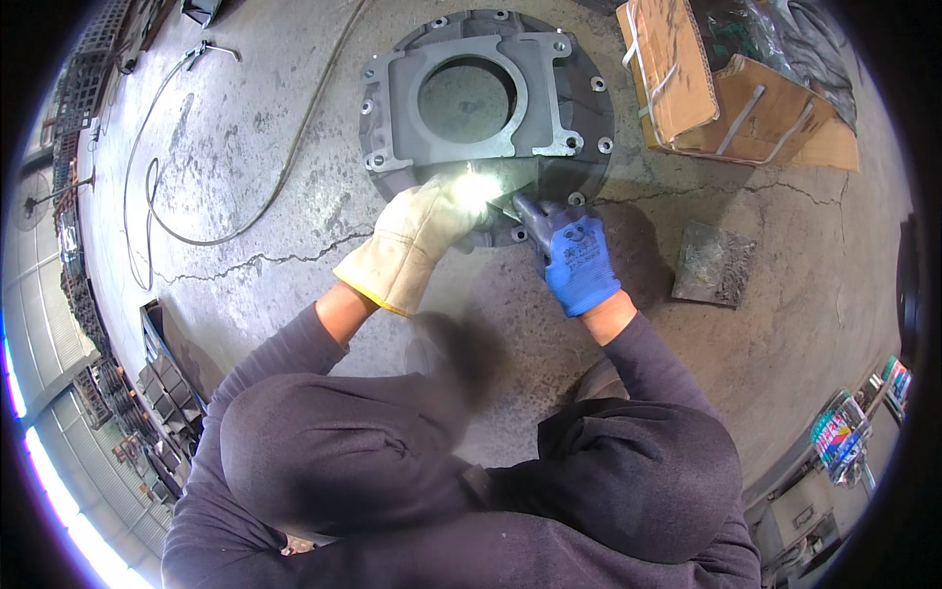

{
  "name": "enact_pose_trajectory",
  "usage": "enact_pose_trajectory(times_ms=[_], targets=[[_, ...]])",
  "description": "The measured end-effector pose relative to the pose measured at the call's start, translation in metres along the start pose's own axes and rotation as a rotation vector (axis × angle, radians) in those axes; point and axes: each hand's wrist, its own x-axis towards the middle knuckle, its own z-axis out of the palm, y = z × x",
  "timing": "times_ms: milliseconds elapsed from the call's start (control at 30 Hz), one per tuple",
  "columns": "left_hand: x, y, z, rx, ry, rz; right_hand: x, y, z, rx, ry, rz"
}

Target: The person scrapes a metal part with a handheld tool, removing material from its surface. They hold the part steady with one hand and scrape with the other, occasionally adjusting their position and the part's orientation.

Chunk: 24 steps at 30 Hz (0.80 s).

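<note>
A large round grey cast metal housing [579, 128] lies on the floor in front of me, with a wide central bore and bolt holes round its rim. My left hand [417, 231], in a beige work glove with a yellow-edged cuff, is at the housing's near edge. Its fingers look curled, and a strong white glare at their tips hides what they hold. Just to the right, my right hand [571, 250] wears a blue glove with dark coated fingers. Those fingers are bent together toward the same edge, over something thin that I cannot make out.
A torn cardboard box [736, 108] with plastic wrapping stands at the far right. Below it lies a flat square piece [713, 263] with a rough surface. A thin hose [245, 231] loops across the cracked concrete on the left, with a nozzle at its end. Racks with dark parts line the left side.
</note>
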Motion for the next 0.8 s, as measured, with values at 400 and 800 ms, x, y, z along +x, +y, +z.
enact_pose_trajectory(times_ms=[400,800], targets=[[0.005,0.003,0.002,-0.119,-0.031,-0.268,0.001,0.007,0.012,0.266,0.159,-0.043],[0.006,0.030,-0.004,0.048,-0.014,-0.478,-0.001,-0.002,-0.009,0.140,0.199,-0.004]])
